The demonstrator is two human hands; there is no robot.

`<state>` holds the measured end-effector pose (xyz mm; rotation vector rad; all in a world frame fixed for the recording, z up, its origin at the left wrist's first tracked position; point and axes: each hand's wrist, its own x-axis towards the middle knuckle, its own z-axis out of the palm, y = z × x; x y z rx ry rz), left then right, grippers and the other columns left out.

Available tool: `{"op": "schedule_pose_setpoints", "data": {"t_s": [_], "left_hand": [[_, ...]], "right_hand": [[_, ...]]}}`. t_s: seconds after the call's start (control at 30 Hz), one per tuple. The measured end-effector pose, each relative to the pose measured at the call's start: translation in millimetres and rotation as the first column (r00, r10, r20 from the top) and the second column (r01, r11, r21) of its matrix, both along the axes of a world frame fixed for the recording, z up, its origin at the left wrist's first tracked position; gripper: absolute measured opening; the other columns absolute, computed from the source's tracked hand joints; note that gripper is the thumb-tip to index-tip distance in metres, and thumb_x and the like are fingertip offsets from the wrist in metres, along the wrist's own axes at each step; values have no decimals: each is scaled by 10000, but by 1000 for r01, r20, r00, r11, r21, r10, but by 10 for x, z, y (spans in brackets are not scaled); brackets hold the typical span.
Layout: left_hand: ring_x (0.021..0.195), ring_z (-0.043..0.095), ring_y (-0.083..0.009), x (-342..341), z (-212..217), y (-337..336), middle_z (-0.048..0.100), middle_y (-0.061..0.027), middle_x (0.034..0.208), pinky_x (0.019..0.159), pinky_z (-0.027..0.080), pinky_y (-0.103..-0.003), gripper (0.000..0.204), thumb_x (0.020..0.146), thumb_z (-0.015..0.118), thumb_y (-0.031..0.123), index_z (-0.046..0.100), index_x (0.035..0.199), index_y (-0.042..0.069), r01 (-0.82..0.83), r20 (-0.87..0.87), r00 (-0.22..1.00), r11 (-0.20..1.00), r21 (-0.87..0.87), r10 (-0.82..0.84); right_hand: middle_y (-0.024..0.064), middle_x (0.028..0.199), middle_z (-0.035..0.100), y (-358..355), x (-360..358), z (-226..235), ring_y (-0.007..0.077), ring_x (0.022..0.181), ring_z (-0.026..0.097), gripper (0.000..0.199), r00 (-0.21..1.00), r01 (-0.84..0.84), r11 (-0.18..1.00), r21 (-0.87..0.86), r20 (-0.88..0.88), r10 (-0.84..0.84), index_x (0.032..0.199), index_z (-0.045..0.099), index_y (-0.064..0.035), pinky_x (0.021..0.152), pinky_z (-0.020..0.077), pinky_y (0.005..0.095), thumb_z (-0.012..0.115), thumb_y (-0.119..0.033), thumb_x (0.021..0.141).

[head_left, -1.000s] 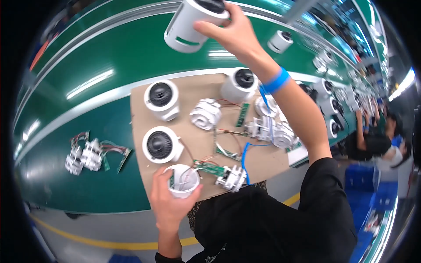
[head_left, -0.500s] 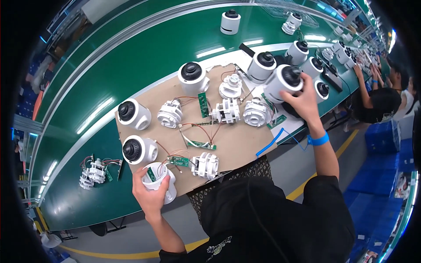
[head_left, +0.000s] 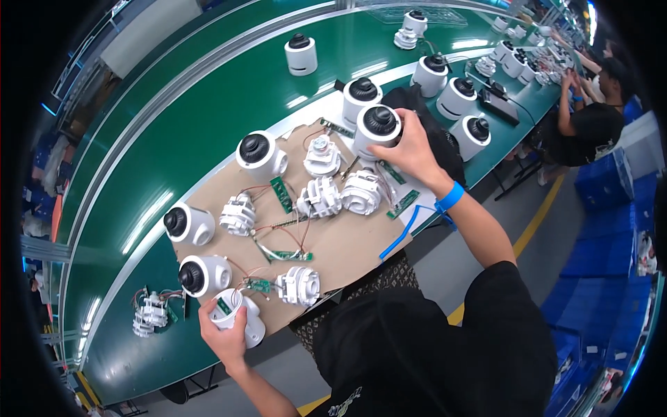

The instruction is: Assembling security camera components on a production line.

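My left hand (head_left: 224,338) is at the near left edge of the brown cardboard work mat (head_left: 347,243), fingers curled round a white open-topped plastic housing shell (head_left: 233,320) with a small green circuit board poking out of its mouth. Thin wires run from it toward the white ribbed inner module (head_left: 299,285) lying just beside it on the mat. Left of all this, off the mat on the green bench top (head_left: 208,90), sits a loose white module with a tangle of wires (head_left: 151,313).

Moving right, two finished white dome camera bodies with black lenses (head_left: 189,224) stand at the mat's left side, and more ribbed modules and green boards lie across the middle.

At the far right corner my right hand (head_left: 410,149), the one with the blue wristband (head_left: 450,197), has its fingers wrapped over the side of a white cylindrical camera unit with a black lens (head_left: 377,127). I judge I am setting this unit down at the mat's back edge; whether its base already touches I cannot quite tell.

Next, I would say, the right hand must let go cleanly and come back to the shell in my left, which calls for steady aim at those thin wires.

Half a second ago the unit was lower and further right; a second ago I was reaching far across the bench for it. The left hand's grip has not changed.
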<state>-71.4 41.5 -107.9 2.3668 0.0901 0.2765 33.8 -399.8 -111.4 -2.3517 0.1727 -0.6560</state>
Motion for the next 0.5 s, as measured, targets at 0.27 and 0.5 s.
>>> {"op": "schedule_pose_setpoints", "data": {"t_s": [0.27,0.5], "left_hand": [[906,559,-265,-6,-14,23,575,-162,990,845,422,-357,496,578,754,127,526,994,-15,-26,-38,999,999,-36,25],[910,557,-281,-5,14,-43,568,-171,992,848,422,-365,501,558,755,126,526,981,-15,28,25,999,1000,10,-29]], "right_hand": [[114,1100,494,-256,-924,720,178,981,552,662,944,61,883,466,260,-202,1167,356,22,830,492,310,760,-53,648],[180,1096,490,-1933,-1070,38,228,991,535,772,665,653,707,273,239,-707,1149,419,92,853,429,314,809,-322,627]]}}
